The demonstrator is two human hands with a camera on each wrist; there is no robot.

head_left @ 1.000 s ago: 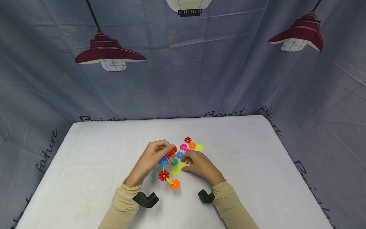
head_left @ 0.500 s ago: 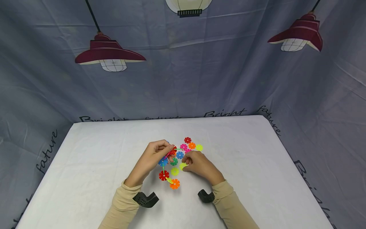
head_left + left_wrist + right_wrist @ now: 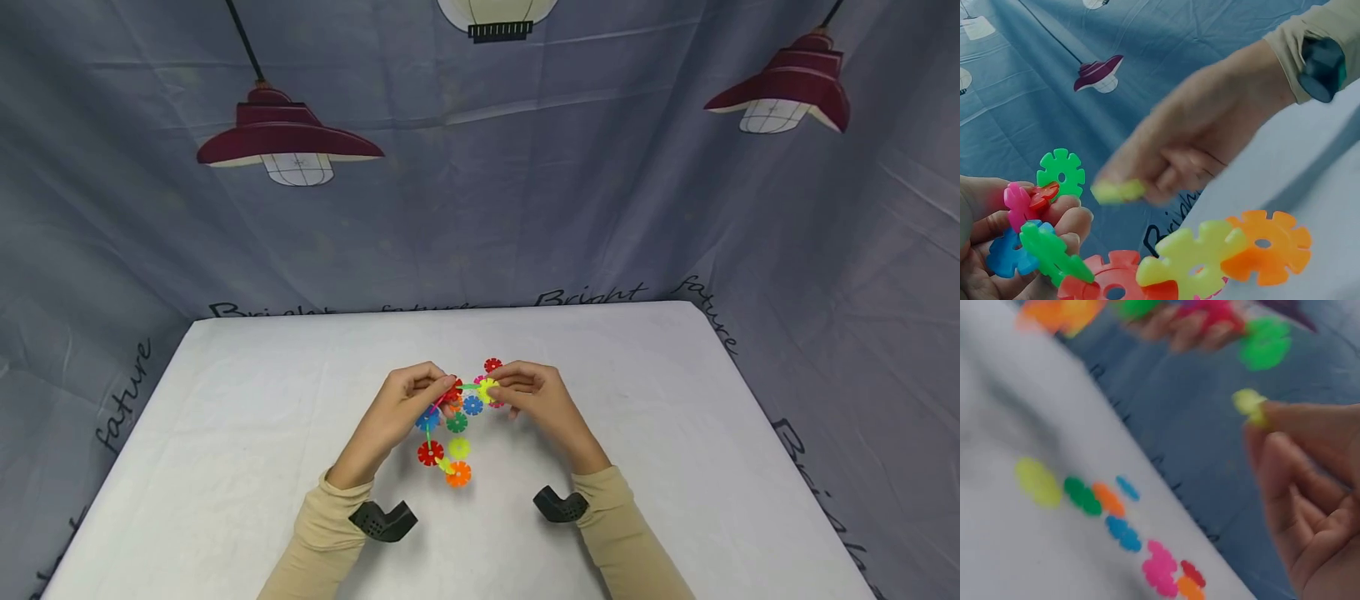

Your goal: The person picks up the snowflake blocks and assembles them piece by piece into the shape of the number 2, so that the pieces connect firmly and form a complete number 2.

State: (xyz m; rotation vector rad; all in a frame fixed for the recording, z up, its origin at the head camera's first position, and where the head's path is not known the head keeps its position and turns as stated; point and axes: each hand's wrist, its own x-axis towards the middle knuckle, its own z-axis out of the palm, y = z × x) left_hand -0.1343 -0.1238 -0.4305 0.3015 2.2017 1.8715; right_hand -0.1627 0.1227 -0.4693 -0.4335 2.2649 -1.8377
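Observation:
My left hand (image 3: 397, 408) grips a chain of slotted plastic snowflake discs above the white table. In the left wrist view the chain runs from a green disc (image 3: 1066, 167) past pink, red and blue ones at the fingers. Another green disc (image 3: 1044, 244) leads down to a red disc (image 3: 1110, 265), a yellow disc (image 3: 1185, 253) and an orange disc (image 3: 1285, 244) at the free end. Between thumb and fingers my right hand (image 3: 542, 400) pinches a loose yellow disc (image 3: 1249, 401), held close to the chain's green end. Whether these two touch cannot be told.
Loose discs lie on the white tabletop (image 3: 637, 433) below the hands, among them a yellow disc (image 3: 1037, 482), a dark green disc (image 3: 1082, 496), a blue disc (image 3: 1124, 534) and a pink disc (image 3: 1160, 569). A grey curtain (image 3: 480, 208) hangs behind the table.
My right hand has picked the yellow disc off the table and moved it up and away from me to the chain's green end. The left hand has stayed nearly still with the chain.

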